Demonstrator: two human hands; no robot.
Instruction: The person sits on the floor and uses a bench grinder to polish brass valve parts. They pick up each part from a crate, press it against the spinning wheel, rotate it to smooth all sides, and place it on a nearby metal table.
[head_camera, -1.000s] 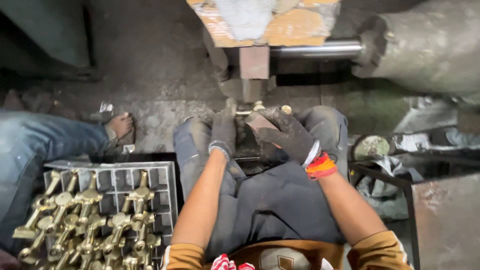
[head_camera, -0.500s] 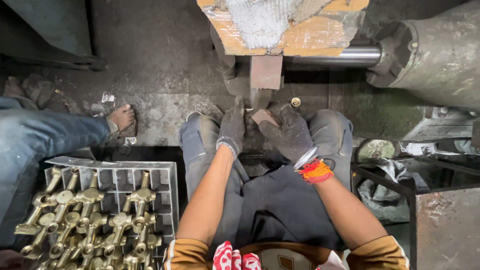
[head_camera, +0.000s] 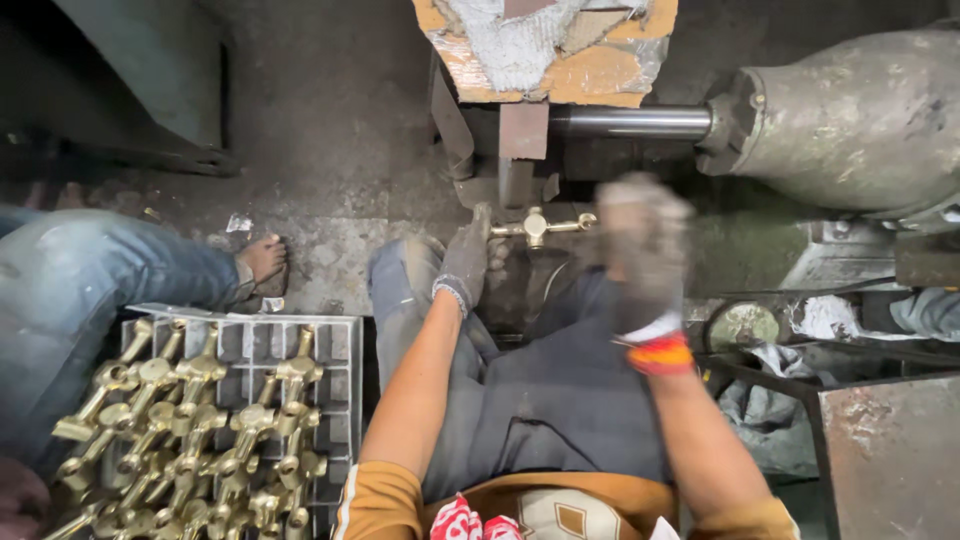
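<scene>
Seated on a grimy workshop floor (head_camera: 330, 150), my gloved left hand (head_camera: 466, 262) holds a brass fitting (head_camera: 537, 227) under the machine.

The floor is dark, stained concrete. Above my fingers a block-shaped machine head (head_camera: 545, 45) with chipped orange paint hangs over a steel shaft (head_camera: 630, 122) that runs into a big grey housing (head_camera: 850, 120) to the right. My left arm reaches straight forward between my knees, fingers (head_camera: 478, 232) closed narrow on the left end of the cross-shaped brass fitting, which lies level just below the machine's metal plate. My right hand (head_camera: 640, 250), gloved, is lifted just right of the fitting and blurred; I cannot tell its grip. Well below and left of my fingers, a grey crate (head_camera: 335, 345) holds more brass fittings (head_camera: 190, 420), beside another person's bare foot (head_camera: 263, 262).
</scene>
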